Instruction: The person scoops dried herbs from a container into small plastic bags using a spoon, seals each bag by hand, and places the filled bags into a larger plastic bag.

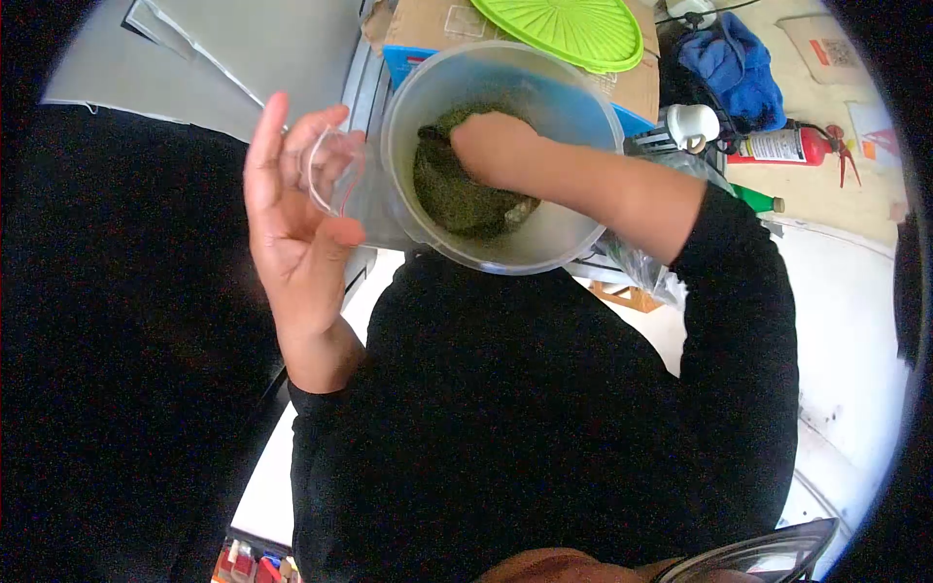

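Note:
A translucent plastic bucket (pixel 603 209) holds a dark green, ground, herb-like material (pixel 457 199). My right hand (pixel 494 148) reaches down into it with the fingers curled at the surface of the green material. What these fingers hold, if anything, is hidden; a small dark object (pixel 429 132) shows beside them. To the left of the bucket, my left hand (pixel 296 228) grips a clear plastic cup (pixel 374 199) between thumb and fingers. The cup is tilted, its round rim towards my fingers and its body close to the bucket wall.
Behind the bucket, a bright green ribbed lid (pixel 564 29) lies on a cardboard box (pixel 418 24). At the right are a blue cloth (pixel 734 73), a white cup (pixel 692 124), a red fire extinguisher (pixel 792 146), a green bottle (pixel 756 199) and clear plastic wrapping (pixel 641 262).

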The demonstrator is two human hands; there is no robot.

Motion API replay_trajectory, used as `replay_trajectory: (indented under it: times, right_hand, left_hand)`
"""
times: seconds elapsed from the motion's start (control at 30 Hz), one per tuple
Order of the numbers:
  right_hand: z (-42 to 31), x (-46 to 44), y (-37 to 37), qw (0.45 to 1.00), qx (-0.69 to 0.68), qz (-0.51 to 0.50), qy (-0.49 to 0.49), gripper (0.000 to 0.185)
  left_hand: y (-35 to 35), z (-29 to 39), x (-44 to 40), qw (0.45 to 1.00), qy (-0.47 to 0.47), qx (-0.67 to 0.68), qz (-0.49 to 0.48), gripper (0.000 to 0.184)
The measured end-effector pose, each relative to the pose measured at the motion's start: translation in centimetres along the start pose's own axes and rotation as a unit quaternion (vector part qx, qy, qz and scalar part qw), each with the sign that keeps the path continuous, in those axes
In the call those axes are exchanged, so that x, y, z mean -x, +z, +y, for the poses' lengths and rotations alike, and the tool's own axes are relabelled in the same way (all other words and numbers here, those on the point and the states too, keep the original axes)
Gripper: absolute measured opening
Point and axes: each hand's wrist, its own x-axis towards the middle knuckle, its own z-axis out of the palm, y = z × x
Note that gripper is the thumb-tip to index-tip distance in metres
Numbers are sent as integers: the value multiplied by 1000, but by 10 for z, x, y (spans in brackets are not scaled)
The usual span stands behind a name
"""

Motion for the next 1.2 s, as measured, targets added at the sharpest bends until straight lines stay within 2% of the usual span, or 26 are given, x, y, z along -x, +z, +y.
replay_trajectory:
  times: [0.07,0.17,0.27,0.37,0.4,0.47,0.57,0.8,0.93,0.97,1.07,1.1,1.2]
  right_hand:
    - [0,12,-6,998,-45,39,-22,19]
    - [10,22,17,997,-70,-16,-13,18]
    - [12,26,33,988,1,-121,-92,18]
    - [18,19,58,988,-4,-128,-81,30]
    - [20,19,55,980,-109,-166,-27,30]
    - [23,20,46,917,-314,-233,79,30]
    - [31,31,28,847,-467,-230,109,30]
    - [28,87,-33,794,-591,2,141,32]
    - [30,131,-39,741,-644,146,124,32]
    - [26,141,-41,718,-652,198,142,35]
    - [23,164,-39,665,-672,316,83,36]
    - [19,170,-37,646,-672,357,63,37]
    - [1,176,-28,617,-630,471,32,39]
  left_hand:
    - [-1,-3,-3,1000,25,13,1,102]
    - [3,-6,-4,999,44,26,-4,104]
    - [8,-1,-3,999,38,29,10,104]
    - [5,-2,-3,999,40,-1,4,102]
    - [3,-3,-3,999,45,-19,-2,102]
    - [3,-4,-1,999,36,-16,-3,100]
    - [3,-3,-2,999,32,-34,-6,100]
    - [21,-4,-8,999,22,-43,3,104]
    - [21,-26,-14,971,109,-210,-39,109]
    - [26,-26,-13,965,97,-242,-35,108]
    - [39,-19,-10,905,124,-398,-81,109]
    - [45,-22,-8,914,90,-386,-92,108]
    - [63,-28,-5,875,138,-445,-130,107]
